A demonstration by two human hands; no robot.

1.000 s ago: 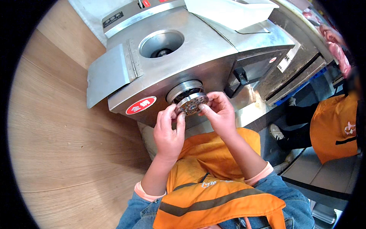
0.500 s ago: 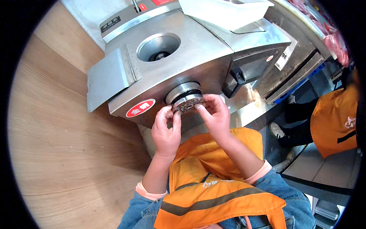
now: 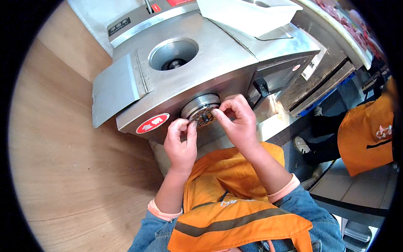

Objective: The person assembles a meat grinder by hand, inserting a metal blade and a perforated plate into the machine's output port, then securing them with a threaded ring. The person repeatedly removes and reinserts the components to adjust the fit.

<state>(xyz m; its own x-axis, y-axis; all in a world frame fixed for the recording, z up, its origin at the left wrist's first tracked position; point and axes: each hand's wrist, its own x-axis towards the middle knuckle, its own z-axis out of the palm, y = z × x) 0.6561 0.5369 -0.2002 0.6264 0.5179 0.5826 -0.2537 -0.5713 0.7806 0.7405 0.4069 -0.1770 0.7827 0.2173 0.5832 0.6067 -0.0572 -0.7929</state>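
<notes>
A round metal perforated grinder plate sits at the mouth of the threaded outlet on the front of a steel meat grinder. My left hand pinches the plate's left edge between thumb and bent fingers. At its upper right edge, my right hand is closed, with the thumb against the plate and the index finger curled beside it. How deep the plate sits inside the outlet is hard to see. Above, the round feed opening shows a dark metal part at its bottom.
A hinged metal flap sticks out left of the feed opening. On the machine's top right stands a white tray. Black latch right of the outlet. A wooden panel borders the left; a person in an orange apron stands right.
The plate has moved back from in front of the outlet into its mouth, closing the dark gap between them. Both hands still touch its edge; the right fingers have curled more.
</notes>
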